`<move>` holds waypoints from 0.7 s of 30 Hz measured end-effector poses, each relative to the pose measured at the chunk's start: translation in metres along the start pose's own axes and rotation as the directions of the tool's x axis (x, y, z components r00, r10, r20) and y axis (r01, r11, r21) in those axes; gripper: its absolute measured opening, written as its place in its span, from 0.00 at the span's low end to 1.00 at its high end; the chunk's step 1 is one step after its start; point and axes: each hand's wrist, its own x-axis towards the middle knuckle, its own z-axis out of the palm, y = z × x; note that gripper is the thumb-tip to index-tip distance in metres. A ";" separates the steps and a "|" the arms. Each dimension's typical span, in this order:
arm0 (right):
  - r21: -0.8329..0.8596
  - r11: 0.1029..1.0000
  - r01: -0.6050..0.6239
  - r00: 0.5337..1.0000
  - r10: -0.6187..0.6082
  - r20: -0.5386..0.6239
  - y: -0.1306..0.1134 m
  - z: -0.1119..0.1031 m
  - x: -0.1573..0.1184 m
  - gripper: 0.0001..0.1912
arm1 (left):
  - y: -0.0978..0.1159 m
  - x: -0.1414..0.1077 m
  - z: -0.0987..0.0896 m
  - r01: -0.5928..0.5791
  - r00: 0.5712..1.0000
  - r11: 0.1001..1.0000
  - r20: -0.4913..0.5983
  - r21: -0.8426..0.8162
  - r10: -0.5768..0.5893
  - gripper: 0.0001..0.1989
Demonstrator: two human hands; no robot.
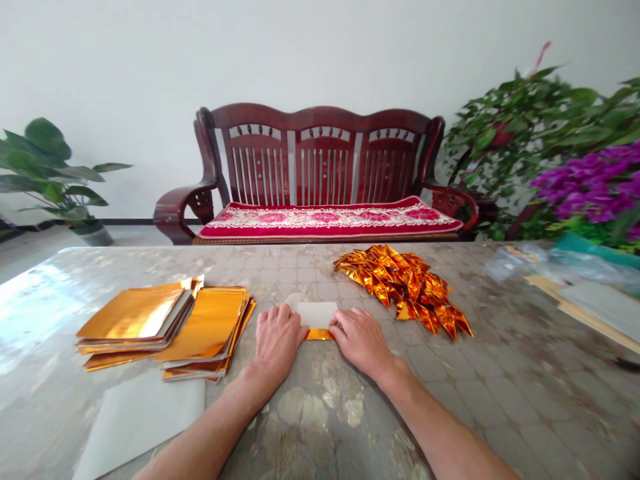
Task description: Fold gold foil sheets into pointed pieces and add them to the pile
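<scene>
A sheet of gold foil paper (317, 315) lies on the table between my hands, pale side up. Its near edge is folded over, showing a narrow gold strip. At the left end of that strip, my left hand (278, 339) is closed on the paper with curled fingers, the thumb at the fold. My right hand (361, 340) pinches the right end with thumb and fingers. The paper's outer sides are hidden under both hands. Beyond my right hand is a heap of folded, pointed gold foil pieces (400, 280).
Two stacks of gold foil sheets, a left stack (130, 313) and a nearer-in stack (207, 323), sit left of my hands. A pale sheet (143, 417) lies before them. Plastic bags (520, 260) and flat boards (600, 307) lie at right. Behind the table (305, 433) stands a wooden bench (325, 160).
</scene>
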 end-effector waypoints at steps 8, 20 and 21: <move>-0.017 1.000 -0.011 1.000 0.011 -0.005 0.000 0.000 0.000 0.03 | 0.001 -0.002 0.002 0.004 1.000 1.000 -0.026 -0.006 -0.004 0.12; -0.019 1.000 -0.003 1.000 0.003 0.021 -0.003 -0.003 -0.002 0.03 | 0.000 -0.006 0.011 -0.314 0.949 0.918 -0.083 -0.243 0.303 0.15; -0.015 1.000 -0.004 1.000 0.005 0.020 -0.004 -0.003 -0.002 0.02 | 0.000 -0.007 0.009 -0.331 0.943 0.913 -0.056 -0.236 0.328 0.14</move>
